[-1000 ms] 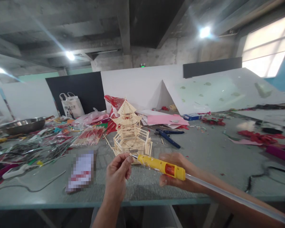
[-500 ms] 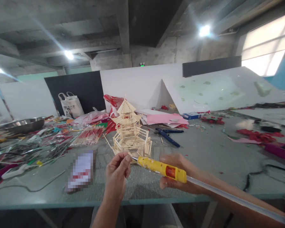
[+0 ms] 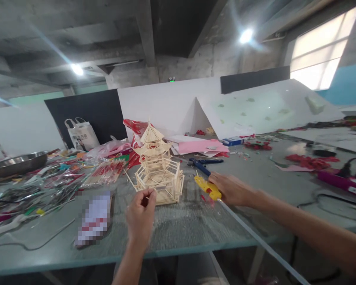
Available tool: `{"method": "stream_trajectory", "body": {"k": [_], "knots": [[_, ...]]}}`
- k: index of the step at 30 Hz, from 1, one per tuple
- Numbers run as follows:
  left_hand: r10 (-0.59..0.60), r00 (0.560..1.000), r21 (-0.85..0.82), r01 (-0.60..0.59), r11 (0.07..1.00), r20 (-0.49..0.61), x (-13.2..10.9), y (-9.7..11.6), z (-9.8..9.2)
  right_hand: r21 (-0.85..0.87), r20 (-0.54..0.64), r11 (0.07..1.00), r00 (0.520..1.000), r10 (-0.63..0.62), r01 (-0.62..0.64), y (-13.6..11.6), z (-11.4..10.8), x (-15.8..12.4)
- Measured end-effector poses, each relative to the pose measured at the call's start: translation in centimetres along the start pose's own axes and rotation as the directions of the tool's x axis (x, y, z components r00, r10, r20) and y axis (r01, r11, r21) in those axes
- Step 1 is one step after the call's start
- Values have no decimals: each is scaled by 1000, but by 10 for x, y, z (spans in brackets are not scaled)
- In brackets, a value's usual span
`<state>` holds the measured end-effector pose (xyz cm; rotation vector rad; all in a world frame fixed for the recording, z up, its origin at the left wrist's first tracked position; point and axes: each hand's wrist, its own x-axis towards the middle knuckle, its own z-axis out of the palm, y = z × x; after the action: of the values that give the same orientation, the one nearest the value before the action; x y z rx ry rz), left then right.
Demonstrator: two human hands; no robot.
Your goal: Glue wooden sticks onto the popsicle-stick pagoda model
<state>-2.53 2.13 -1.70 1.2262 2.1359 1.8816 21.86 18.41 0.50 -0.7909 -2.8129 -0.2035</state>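
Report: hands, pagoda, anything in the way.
Left hand pinched in front of stick pagoda, contents unclear. Right hand holding yellow glue gun. Pagoda upright. Blue pliers close beyond right hand.

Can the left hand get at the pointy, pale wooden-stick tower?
Probably yes: the left hand is close by the front of the pointy, pale wooden-stick tower, and nothing seems in between. Its grip looks pinched, so it may need to open first.

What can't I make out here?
In the head view:
Anything pinched in the left hand: too small to tell.
Grip of the yellow glue gun: covered by the right hand.
Far end of the clear stick: cut by bottom edge.
Back of the stick pagoda: hidden by its front.
Print on the packet: pixelated.
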Motion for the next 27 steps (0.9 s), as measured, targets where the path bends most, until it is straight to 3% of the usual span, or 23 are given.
{"method": "stream_trajectory", "body": {"k": [4, 11, 13, 17, 23, 27], "knots": [[109, 992, 181, -95, 979, -65, 4, 1, 5, 66, 74, 996, 996, -57, 52, 1, 5, 12], [154, 988, 294, -138, 946, -32, 4, -2, 9, 180, 238, 981, 964, -114, 72, 15, -15, 11], [177, 983, 318, -154, 935, -45, 4, -3, 9, 190, 197, 978, 973, -122, 84, 15, -25, 9], [249, 966, 346, -209, 914, -72, 5, -5, 9, 208, -47, 969, 991, -126, 133, -3, -45, 13], [280, 959, 421, -233, 877, -53, 6, -8, 10, 151, -259, 932, 923, -283, 328, -51, -59, 43], [334, 942, 438, -284, 853, -40, 7, -11, 11, 55, -277, 911, 883, -379, 408, -75, -56, 68]]}}
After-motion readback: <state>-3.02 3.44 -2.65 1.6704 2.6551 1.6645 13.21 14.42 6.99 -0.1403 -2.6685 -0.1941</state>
